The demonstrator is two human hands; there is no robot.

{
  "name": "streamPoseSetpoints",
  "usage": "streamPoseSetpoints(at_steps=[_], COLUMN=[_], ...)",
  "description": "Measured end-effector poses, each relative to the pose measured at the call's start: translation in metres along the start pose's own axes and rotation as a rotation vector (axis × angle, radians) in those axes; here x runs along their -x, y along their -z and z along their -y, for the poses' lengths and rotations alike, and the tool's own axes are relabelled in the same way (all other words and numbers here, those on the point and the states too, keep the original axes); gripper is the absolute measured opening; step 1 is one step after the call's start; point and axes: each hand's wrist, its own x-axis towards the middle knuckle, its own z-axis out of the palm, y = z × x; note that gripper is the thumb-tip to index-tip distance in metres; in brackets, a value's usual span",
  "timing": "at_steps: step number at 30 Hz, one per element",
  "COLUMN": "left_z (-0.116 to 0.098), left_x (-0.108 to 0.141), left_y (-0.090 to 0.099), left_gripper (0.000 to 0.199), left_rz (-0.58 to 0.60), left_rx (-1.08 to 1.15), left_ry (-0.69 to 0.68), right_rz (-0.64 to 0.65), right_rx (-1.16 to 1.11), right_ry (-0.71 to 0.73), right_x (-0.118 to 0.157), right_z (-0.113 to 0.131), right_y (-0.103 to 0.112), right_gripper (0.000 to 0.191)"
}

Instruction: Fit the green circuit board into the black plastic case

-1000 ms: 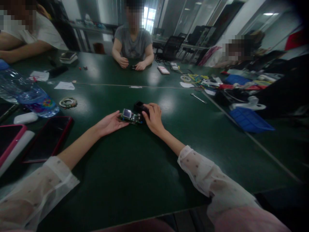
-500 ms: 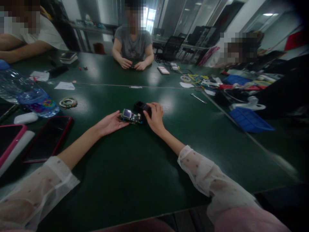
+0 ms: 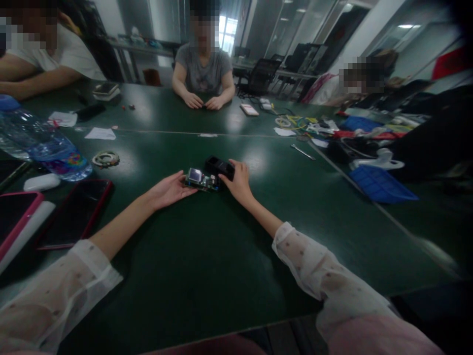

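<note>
A green circuit board (image 3: 202, 179) with a small screen sits mid-table, held at its left end by my left hand (image 3: 170, 190), thumb above and fingers beneath. Just behind it is a black plastic case (image 3: 218, 166) with a rectangular window. My right hand (image 3: 238, 181) grips the right end of this case between thumb and fingers. The board and the case lie close together; whether they touch I cannot tell. Below both is the dark green tabletop (image 3: 207, 256).
To the left are a water bottle (image 3: 62, 155), a red-edged phone (image 3: 76, 214), a white earphone case (image 3: 42, 182) and a cable coil (image 3: 105, 159). A wrench (image 3: 303, 152) and a blue tray (image 3: 382, 183) lie right. Across the table sits a person (image 3: 203, 69).
The fingers of my right hand have shifted slightly on the case, showing more of its top. The board and my left hand stay almost where they were.
</note>
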Motion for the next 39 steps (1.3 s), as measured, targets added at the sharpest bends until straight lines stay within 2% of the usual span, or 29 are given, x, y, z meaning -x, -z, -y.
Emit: streamPoseSetpoints(at_steps=[10, 19, 28, 34, 39], left_z=[0.0, 0.0, 0.0, 0.0, 0.001], left_x=[-0.002, 0.001, -0.003, 0.0, 0.001], left_y=[0.006, -0.002, 0.003, -0.001, -0.002], left_gripper=[0.043, 0.039, 0.037, 0.037, 0.031], left_rz=[0.032, -0.007, 0.002, -0.016, -0.027], left_rx=[0.005, -0.021, 0.002, -0.017, -0.027], left_ry=[0.0, -0.009, 0.003, -0.012, -0.018], right_rz=[0.035, 0.041, 0.054, -0.046, -0.07], right_rx=[-0.03, -0.041, -0.046, -0.056, -0.15], right_ry=[0.004, 0.004, 0.008, -0.004, 0.075], right_x=[0.0, 0.0, 0.0, -0.001, 0.001], right_z=[0.0, 0.0, 0.0, -0.002, 0.01], right_y=[0.001, 0.002, 0.002, 0.001, 0.012], right_gripper=[0.055, 0.051, 0.048, 0.047, 0.052])
